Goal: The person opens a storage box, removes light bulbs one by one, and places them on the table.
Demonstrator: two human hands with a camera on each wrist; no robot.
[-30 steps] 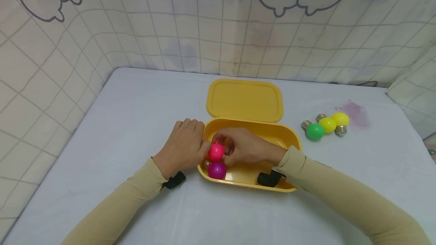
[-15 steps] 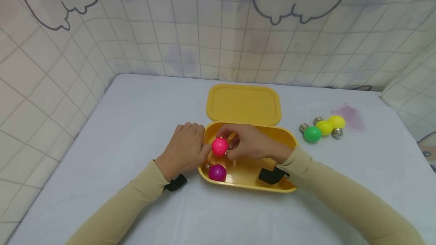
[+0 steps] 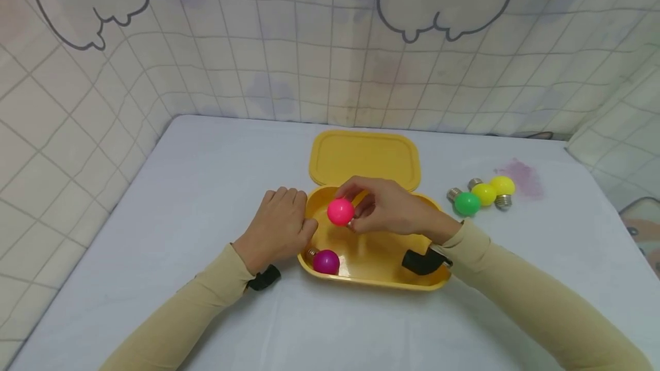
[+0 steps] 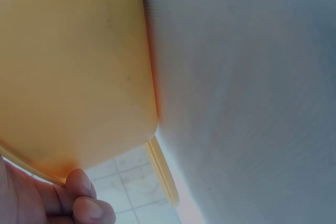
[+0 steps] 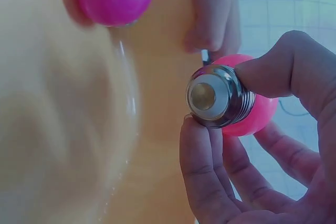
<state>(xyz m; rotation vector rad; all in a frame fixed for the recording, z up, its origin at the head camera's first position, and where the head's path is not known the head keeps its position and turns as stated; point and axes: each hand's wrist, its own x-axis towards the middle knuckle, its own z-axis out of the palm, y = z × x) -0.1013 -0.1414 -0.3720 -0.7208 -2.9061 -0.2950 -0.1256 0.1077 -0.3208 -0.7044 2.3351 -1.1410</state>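
Note:
My right hand (image 3: 384, 205) pinches a pink light bulb (image 3: 341, 212) by its metal screw base, over the yellow plastic box (image 3: 376, 285). In the right wrist view the screw base (image 5: 220, 98) faces the camera, thumb on one side and fingertips on the other. My left hand (image 3: 278, 225) grips the box's left rim; in the left wrist view its curled fingers (image 4: 86, 203) show at the rim. A purple bulb (image 3: 326, 262) lies inside, in the near left corner, its base toward the left wall.
Behind the box a yellow lid (image 3: 365, 159) lies flat on the white table (image 3: 232, 153). One green bulb (image 3: 467, 204) and two yellow bulbs (image 3: 502, 186) lie together to the right. A tiled-pattern cloth (image 3: 330, 62) hangs behind the table.
The pink bulb has risen from beside the purple bulb and moved away from me and slightly right, in my right hand. My left hand stays on the rim.

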